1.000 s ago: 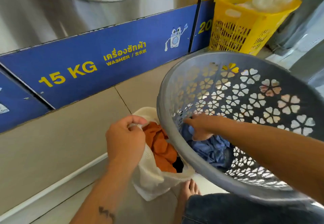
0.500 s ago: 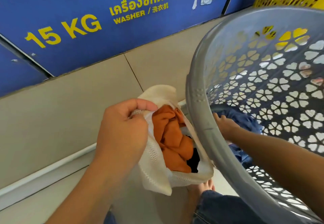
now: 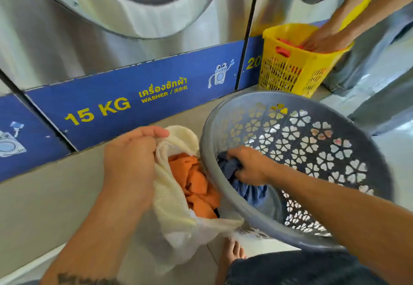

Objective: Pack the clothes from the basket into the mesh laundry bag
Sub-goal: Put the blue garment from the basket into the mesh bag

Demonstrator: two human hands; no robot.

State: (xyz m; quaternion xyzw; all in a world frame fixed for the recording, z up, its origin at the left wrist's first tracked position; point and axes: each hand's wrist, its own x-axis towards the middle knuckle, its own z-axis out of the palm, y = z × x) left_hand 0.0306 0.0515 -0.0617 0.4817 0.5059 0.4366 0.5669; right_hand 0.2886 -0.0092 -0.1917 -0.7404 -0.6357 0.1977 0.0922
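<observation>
A grey round basket [image 3: 348, 150] with flower-shaped holes is tilted toward me at the right. Inside it, near its left rim, my right hand [image 3: 252, 165] is closed on a blue garment [image 3: 248, 189]. Left of the basket hangs a cream mesh laundry bag [image 3: 172, 202] with its mouth held open by my left hand [image 3: 131, 159], which pinches the bag's upper edge. An orange garment [image 3: 196, 184] lies inside the bag, with something dark beneath it.
Steel washers with a blue "15 KG" panel [image 3: 125, 103] stand close ahead on a beige step. A yellow basket [image 3: 297, 65] at the back right has another person's hand [image 3: 324, 39] in it. My bare foot [image 3: 232, 253] is under the bag.
My right hand has closed on the blue garment and lifted it a little toward the basket's left rim. My view has pulled back and up. The left hand keeps the bag open.
</observation>
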